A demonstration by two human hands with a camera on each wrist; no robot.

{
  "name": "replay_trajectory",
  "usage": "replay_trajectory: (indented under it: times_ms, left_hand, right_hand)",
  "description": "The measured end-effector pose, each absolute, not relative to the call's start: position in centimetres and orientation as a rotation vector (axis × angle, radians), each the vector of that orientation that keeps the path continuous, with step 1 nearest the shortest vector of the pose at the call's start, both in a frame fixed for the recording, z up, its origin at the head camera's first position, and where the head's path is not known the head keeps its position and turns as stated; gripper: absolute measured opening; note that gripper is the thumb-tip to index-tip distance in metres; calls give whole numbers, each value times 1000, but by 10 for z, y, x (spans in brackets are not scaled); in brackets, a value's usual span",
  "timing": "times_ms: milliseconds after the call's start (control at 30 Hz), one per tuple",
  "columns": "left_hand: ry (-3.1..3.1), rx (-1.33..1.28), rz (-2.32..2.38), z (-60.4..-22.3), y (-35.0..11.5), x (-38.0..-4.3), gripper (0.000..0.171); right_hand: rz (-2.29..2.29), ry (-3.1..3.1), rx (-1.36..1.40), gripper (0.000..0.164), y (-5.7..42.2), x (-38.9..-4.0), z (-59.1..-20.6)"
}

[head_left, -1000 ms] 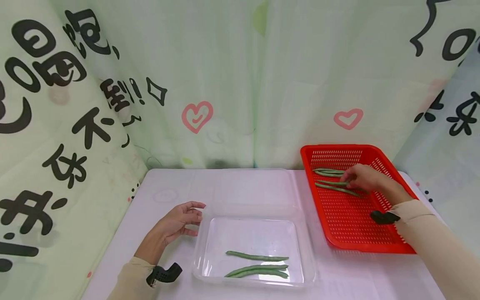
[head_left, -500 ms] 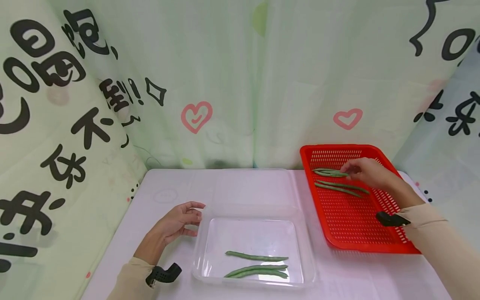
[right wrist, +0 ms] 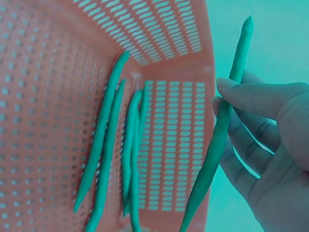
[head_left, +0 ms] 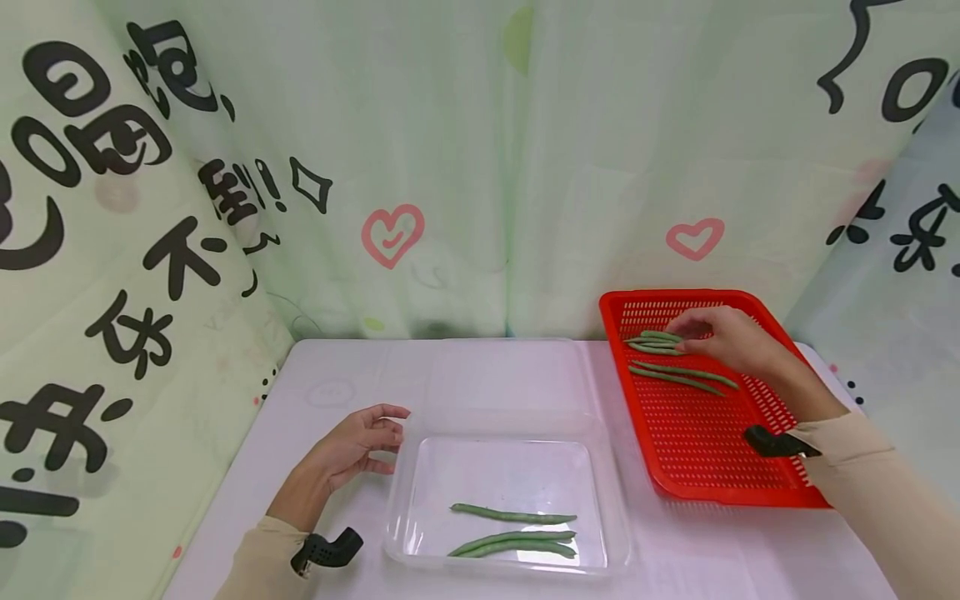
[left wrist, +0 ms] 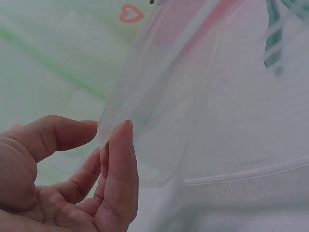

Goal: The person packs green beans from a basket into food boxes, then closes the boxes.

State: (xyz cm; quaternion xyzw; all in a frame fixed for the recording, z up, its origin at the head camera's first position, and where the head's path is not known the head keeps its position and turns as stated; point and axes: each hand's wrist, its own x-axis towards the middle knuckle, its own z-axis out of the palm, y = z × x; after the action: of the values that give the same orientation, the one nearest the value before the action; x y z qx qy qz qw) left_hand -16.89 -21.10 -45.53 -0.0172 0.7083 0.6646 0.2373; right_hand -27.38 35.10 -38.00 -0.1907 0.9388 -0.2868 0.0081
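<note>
My right hand (head_left: pixel 723 336) pinches a green bean (right wrist: pixel 210 154) between thumb and fingers, over the far end of the red basket (head_left: pixel 738 454). In the right wrist view the held bean stands at a slant beside the basket's rim. Several other beans lie in the basket, two of them (head_left: pixel 682 379) nearer me. A clear plastic box (head_left: pixel 506 467) stands at centre front with three green beans (head_left: pixel 513 518) on its floor. My left hand (head_left: pixel 352 446) holds the box's left rim, its wall edge between thumb and fingers in the left wrist view.
A white-covered table (head_left: pixel 345 371) carries the box and the basket. A pale green curtain (head_left: pixel 465 167) with black characters and pink hearts hangs behind and along both sides. The basket's raised walls (right wrist: pixel 183 29) surround the beans.
My right hand has moved from the nearer pair of beans to the farther bunch, then slightly left with a bean lifted in its fingers. The left hand and box have stayed put.
</note>
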Motion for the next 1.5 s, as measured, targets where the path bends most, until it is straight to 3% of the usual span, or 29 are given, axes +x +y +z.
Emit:
replay_trajectory:
  times_ms: [1500]
  left_hand:
    - [1937,-35,1819,-455,-211,-170,48]
  right_hand:
    - [-1213,2568,-820,26,276,-237,-352]
